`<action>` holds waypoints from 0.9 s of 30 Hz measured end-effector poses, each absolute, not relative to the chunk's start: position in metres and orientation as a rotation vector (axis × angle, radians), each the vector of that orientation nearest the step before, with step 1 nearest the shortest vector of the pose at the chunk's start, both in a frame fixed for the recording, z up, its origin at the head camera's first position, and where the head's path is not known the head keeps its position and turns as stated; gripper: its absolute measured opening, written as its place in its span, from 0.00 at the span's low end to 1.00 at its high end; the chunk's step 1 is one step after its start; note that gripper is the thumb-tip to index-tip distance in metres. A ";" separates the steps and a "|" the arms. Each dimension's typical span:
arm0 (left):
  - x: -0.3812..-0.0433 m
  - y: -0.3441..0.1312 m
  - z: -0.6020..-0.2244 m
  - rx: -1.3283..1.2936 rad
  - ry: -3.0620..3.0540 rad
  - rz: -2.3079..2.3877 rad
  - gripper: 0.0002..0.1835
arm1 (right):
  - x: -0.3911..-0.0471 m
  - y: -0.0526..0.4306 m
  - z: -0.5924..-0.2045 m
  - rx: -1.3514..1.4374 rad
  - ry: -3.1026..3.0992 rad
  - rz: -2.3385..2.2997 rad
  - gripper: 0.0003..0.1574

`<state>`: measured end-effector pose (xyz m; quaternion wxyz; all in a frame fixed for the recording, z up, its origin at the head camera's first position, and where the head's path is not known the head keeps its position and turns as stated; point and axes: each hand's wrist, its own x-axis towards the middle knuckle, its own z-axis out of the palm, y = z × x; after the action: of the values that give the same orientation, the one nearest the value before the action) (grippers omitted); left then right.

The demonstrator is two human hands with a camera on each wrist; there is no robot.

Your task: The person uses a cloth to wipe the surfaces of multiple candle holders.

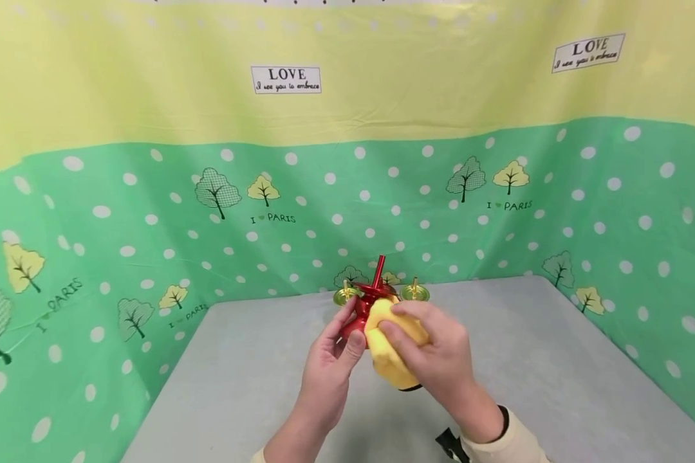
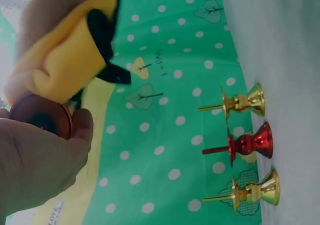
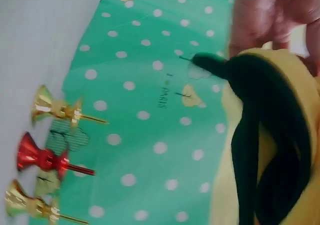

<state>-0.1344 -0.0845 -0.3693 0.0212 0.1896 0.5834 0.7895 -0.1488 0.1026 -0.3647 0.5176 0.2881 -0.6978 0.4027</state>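
My left hand [image 1: 327,376] grips a shiny red metal candlestick [image 1: 376,291] that has a round dish and a tall spike. It is held up tilted in front of me. In the left wrist view its round, dark reddish base [image 2: 62,119] shows between the fingers. My right hand [image 1: 443,350] pinches a bunched yellow cloth [image 1: 390,357] with dark edging and presses it against the candlestick's side. The cloth covers part of the red body. In the right wrist view the cloth's dark edging [image 3: 265,95] hangs in folds, and the candlestick is hidden.
Behind the hands, a gold candlestick [image 1: 346,296] and another gold candlestick [image 1: 415,292] stand on the grey table [image 1: 237,360]. Between them, a second red candlestick [image 2: 247,144] stands in the wrist views. A green and yellow printed curtain [image 1: 301,173] surrounds the table.
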 end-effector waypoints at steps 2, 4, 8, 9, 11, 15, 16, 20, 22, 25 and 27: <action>-0.134 -0.086 -0.370 0.613 1.789 2.447 0.35 | -0.148 0.102 -0.364 0.744 -1.635 0.948 0.14; -0.134 -0.087 -0.370 0.641 1.754 2.444 0.36 | -0.148 0.103 -0.363 0.722 -1.656 0.979 0.13; -0.136 -0.089 -0.371 0.678 1.735 2.415 0.36 | -0.145 0.103 -0.363 0.629 -1.732 1.041 0.17; -0.136 -0.089 -0.372 0.679 1.763 2.402 0.36 | -0.144 0.103 -0.363 0.629 -1.740 1.018 0.16; -0.136 -0.089 -0.373 0.677 1.830 2.374 0.34 | -0.142 0.103 -0.361 0.658 -1.725 0.951 0.13; -0.134 -0.089 -0.373 0.697 1.923 2.338 0.34 | -0.140 0.101 -0.355 0.694 -1.677 0.822 0.19; -0.133 -0.089 -0.372 0.716 1.915 2.334 0.35 | -0.139 0.100 -0.354 0.698 -1.666 0.797 0.20; -0.129 -0.090 -0.369 0.743 1.804 2.371 0.41 | -0.137 0.097 -0.354 0.728 -1.619 0.747 0.18; -0.128 -0.092 -0.368 0.735 1.747 2.395 0.42 | -0.137 0.097 -0.354 0.730 -1.632 0.831 0.14; -0.130 -0.094 -0.368 0.701 1.741 2.413 0.40 | -0.137 0.097 -0.355 0.675 -1.691 1.007 0.13; -0.133 -0.094 -0.368 0.685 1.790 2.400 0.38 | -0.137 0.098 -0.355 0.647 -1.722 1.051 0.16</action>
<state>-0.1329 -0.0941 -0.3685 0.0349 0.2228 0.5825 0.7809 -0.1365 0.0979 -0.3551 0.4895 0.2661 -0.7088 0.4327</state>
